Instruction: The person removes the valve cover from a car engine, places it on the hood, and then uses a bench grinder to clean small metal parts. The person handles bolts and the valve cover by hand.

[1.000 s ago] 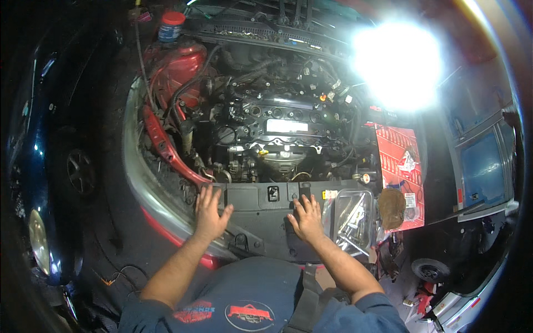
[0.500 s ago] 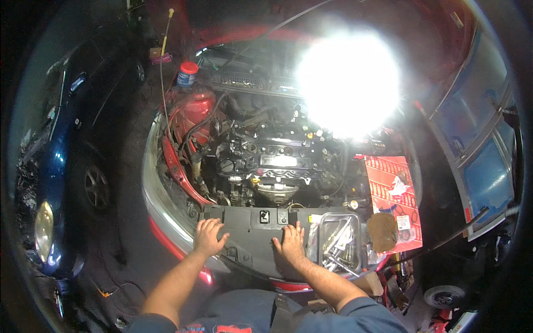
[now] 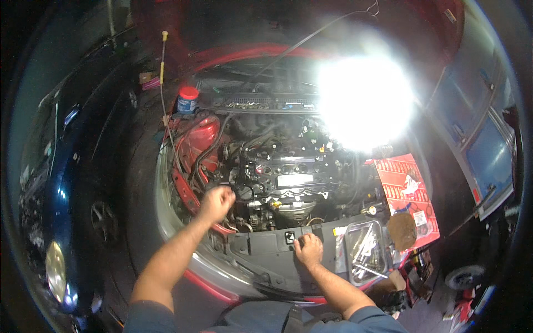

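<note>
I look down into the open engine bay of a red car. The engine (image 3: 288, 177) sits in the middle, dark with hoses and wires. My left hand (image 3: 216, 202) reaches over the left side of the bay with its fingers curled; what it grips, if anything, is blurred. My right hand (image 3: 308, 250) rests flat on the black plastic front panel (image 3: 266, 250) near a small latch, holding nothing.
A very bright work lamp (image 3: 363, 102) glares above the engine. A clear tray of tools (image 3: 366, 250) and a red flat package (image 3: 405, 191) lie at the right. A blue jar with a red lid (image 3: 187, 101) stands at the back left. A dark blue car (image 3: 61, 183) is parked on the left.
My left hand has lifted off the front panel and moved forward into the left of the bay. My right hand stays on the panel. The view has tilted up.
</note>
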A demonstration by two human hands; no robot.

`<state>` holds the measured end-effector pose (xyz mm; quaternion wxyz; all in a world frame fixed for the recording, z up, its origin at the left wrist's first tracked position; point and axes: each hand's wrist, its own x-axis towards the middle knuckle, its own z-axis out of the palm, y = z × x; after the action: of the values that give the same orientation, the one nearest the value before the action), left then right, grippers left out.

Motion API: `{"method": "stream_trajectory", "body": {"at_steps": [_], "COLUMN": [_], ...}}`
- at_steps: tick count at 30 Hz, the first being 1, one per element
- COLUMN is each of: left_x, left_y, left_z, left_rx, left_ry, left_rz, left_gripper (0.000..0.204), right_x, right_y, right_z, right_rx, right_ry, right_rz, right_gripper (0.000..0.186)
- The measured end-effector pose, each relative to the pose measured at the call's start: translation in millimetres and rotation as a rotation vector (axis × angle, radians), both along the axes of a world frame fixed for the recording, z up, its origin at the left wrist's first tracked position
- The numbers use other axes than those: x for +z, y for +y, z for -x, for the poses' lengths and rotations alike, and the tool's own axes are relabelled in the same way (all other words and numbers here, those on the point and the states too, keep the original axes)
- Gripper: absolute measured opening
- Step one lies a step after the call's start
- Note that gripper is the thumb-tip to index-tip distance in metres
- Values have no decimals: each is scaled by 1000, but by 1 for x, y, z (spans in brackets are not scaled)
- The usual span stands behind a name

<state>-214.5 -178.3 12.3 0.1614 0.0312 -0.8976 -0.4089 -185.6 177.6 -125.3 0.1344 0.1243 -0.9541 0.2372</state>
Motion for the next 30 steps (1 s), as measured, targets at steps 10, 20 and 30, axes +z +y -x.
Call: {"method": "stream_trajectory", "body": {"at_steps": [10,20,30], "left_x": [84,78,71], "left_y": [-69,-52,-65], "left_z": [302,453,464], "left_rx": [178,-59,-145], "left_ry": [129,-150,-165], "left_rz": [155,434,487], "left_gripper": [22,28,28], "right_x": [7,21,27], "right_y": [-15,-17,-19], "right_z": [0,6,8], "right_rx": [-143,-118,-128], "right_ry": [19,15,-77], "right_rz": [-86,-60,-51], "right_gripper": [30,29,26]}}
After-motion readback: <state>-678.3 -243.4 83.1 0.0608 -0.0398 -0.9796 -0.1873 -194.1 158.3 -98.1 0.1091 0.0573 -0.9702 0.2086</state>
